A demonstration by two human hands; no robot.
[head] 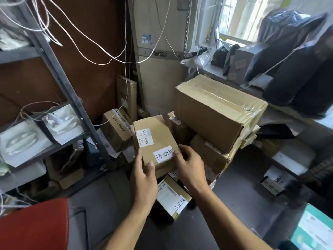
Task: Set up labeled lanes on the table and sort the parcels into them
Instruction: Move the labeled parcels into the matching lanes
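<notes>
With left hand (pixel 144 171) and right hand (pixel 189 166) both clasping the small parcel (pixel 155 139), held mid-scene above the stack (pixel 209 157) just left of the big carton (pixel 216 112), smooth its white label (pixel 164 153) flat, corners first.

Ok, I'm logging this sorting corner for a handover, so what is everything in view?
small cardboard parcel labelled 待处理: one, brown, centre, in both hands
large taped cardboard box: one, brown, right, topping the stack
small cardboard box labelled 已完成: one, brown, below the hands
metal shelf rack: one, grey, left
loose cables: several, white, hanging upper left
plastic bags: several, black, window ledge
left hand: grips parcel's left edge
right hand: holds parcel's right edge
</notes>
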